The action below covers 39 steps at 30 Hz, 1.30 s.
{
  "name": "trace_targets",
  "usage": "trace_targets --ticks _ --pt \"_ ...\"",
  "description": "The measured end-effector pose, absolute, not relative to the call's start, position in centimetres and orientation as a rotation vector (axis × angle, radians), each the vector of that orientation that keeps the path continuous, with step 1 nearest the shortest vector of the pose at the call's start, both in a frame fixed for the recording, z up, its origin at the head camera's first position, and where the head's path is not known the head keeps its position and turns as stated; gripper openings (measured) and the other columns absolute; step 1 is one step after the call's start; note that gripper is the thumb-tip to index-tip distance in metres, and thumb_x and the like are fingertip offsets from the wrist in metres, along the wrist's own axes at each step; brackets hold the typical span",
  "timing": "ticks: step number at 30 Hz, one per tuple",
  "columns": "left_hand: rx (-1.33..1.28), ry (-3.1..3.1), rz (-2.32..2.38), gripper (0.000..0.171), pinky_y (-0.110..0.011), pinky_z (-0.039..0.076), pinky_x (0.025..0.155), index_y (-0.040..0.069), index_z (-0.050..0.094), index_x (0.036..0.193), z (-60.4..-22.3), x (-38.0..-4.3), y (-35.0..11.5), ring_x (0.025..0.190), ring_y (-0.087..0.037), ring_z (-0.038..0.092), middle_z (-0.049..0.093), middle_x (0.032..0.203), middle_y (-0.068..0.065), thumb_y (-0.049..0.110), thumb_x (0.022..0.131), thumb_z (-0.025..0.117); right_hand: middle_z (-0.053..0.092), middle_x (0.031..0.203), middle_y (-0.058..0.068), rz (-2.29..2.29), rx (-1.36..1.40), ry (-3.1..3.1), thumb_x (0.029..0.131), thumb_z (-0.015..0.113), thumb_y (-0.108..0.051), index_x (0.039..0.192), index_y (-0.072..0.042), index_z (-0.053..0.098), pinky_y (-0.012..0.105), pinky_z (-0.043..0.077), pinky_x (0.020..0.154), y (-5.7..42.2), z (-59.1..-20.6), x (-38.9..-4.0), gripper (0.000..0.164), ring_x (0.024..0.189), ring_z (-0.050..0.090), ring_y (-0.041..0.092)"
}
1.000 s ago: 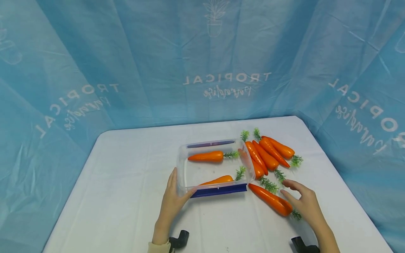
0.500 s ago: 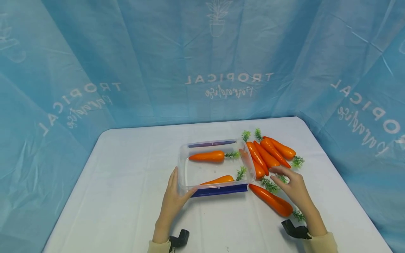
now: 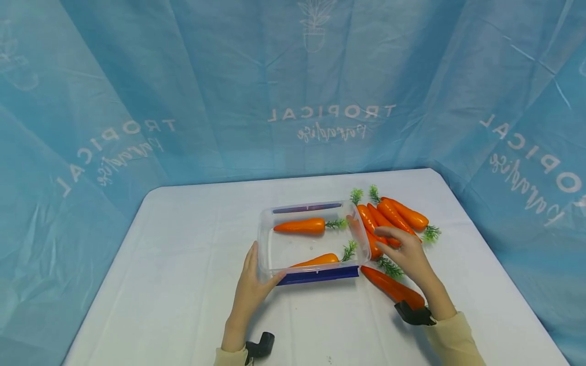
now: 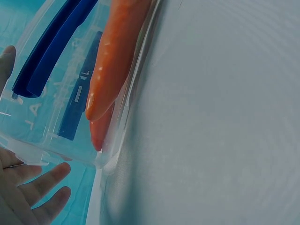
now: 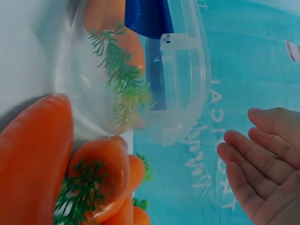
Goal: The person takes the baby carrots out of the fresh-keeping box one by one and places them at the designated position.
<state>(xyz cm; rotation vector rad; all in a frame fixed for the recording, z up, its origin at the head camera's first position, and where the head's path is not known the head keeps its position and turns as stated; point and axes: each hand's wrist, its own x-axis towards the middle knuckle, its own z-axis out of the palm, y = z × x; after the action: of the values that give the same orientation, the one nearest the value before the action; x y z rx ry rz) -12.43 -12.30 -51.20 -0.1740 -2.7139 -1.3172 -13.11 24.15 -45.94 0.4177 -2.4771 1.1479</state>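
ok so there's a clear plastic box (image 3: 291, 249) mid-table (image 3: 192, 254), and two carrots are already in it. one carrot (image 3: 302, 226) lies toward the box's 11 o'clock, tip aimed at 9, and the other carrot (image 3: 320, 260) sits down near 6, partly hidden by the near wall and its blue latch (image 3: 316, 275).

the left hand (image 3: 253, 285) is at the box's 8 o'clock corner, thumb along the near edge, fingers straight and spread by the left wall. looks like bracing to me, tho i can't tell how hard it presses.

the right hand (image 3: 407, 254) is out at the box's 3 o'clock, over the near side of the loose pile of carrots (image 3: 394, 214), which fans from 2 to 3 o'clock. thumb and fingers are apart, nothing between them. the right wrist view has the fingertips off the carrots. a long carrot (image 3: 392, 285) also lies by itself at 4 o'clock, tip just beside the box corner, can't say if it touches.

my read: this is the picking step of loading the box, third carrot or so. next move imo calls for lowering the right hand and pinching just one carrot's fat body. they're packed tight, so a neighbor could easily roll.
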Motion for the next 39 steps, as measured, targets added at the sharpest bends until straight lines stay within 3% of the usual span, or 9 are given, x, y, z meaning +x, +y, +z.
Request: trace_targets --ticks 5,7,10,12,14,32,39 --pt "-0.170 -2.719 -1.322 0.105 -0.058 0.032 0.111 0.006 0.016 0.153 -51.3 -12.4 -12.2 0.141 -0.039 0.031 0.023 0.157 -0.017 0.047 0.076 0.075 0.071 0.103 0.013 1.171 0.437 -2.479 0.081 0.071 0.001 0.110 0.001 0.067 0.000 0.042 0.085 23.3 -45.6 -13.9 0.030 0.096 0.065 0.025" --pt "-0.167 -2.722 -1.326 0.105 -0.058 0.031 0.111 0.006 0.016 0.153 -51.3 -12.4 -12.2 0.141 -0.039 0.031 0.023 0.157 -0.017 0.046 0.076 0.075 0.071 0.105 0.012 1.170 0.430 -2.506 0.082 0.071 -0.002 0.111 0.000 0.067 0.005 0.046 0.087 23.0 -45.5 -14.2 0.029 0.098 0.065 0.026" --pt "-0.169 -2.723 -1.331 0.105 -0.058 0.031 0.112 0.006 0.016 0.153 -51.2 -12.4 -12.3 0.141 -0.038 0.031 0.023 0.157 -0.017 0.046 0.077 0.075 0.071 0.107 0.011 1.189 0.447 -2.541 0.084 0.070 -0.006 0.112 -0.002 0.067 0.024 0.054 0.090 22.3 -45.5 -14.8 0.028 0.102 0.065 0.026" --pt "-0.170 -2.720 -1.337 0.105 -0.057 0.030 0.112 0.006 0.016 0.153 -51.2 -12.4 -12.3 0.141 -0.038 0.030 0.023 0.157 -0.017 0.046 0.077 0.075 0.071 0.109 0.011 1.205 0.468 -2.553 0.086 0.069 -0.009 0.112 -0.003 0.068 0.039 0.055 0.090 21.9 -45.5 -15.1 0.027 0.103 0.065 0.027" --pt "-0.171 -2.714 -1.352 0.105 -0.057 0.030 0.113 0.006 0.016 0.153 -51.1 -12.4 -12.3 0.142 -0.038 0.030 0.023 0.157 -0.016 0.046 0.077 0.075 0.071 0.110 0.011 1.230 0.494 -2.558 0.086 0.069 -0.010 0.112 -0.003 0.068 0.047 0.053 0.090 21.4 -45.5 -15.5 0.026 0.104 0.065 0.027" --pt "-0.162 -2.716 -1.319 0.104 -0.057 0.032 0.111 0.007 0.016 0.153 -51.5 -12.4 -12.3 0.141 -0.037 0.032 0.024 0.157 -0.016 0.049 0.077 0.074 0.072 0.101 0.012 1.282 0.656 -2.582 0.082 0.072 -0.007 0.109 -0.003 0.068 0.045 0.055 0.086 18.5 -46.8 -18.3 0.028 0.094 0.065 0.025" --pt "-0.158 -2.715 -1.324 0.104 -0.058 0.032 0.111 0.008 0.016 0.153 -51.6 -12.4 -12.4 0.140 -0.038 0.032 0.023 0.157 -0.016 0.049 0.077 0.074 0.072 0.105 0.005 1.331 0.640 -2.692 0.082 0.073 -0.012 0.110 -0.010 0.068 0.045 0.051 0.096 17.8 -46.7 -18.6 0.028 0.098 0.062 0.019"
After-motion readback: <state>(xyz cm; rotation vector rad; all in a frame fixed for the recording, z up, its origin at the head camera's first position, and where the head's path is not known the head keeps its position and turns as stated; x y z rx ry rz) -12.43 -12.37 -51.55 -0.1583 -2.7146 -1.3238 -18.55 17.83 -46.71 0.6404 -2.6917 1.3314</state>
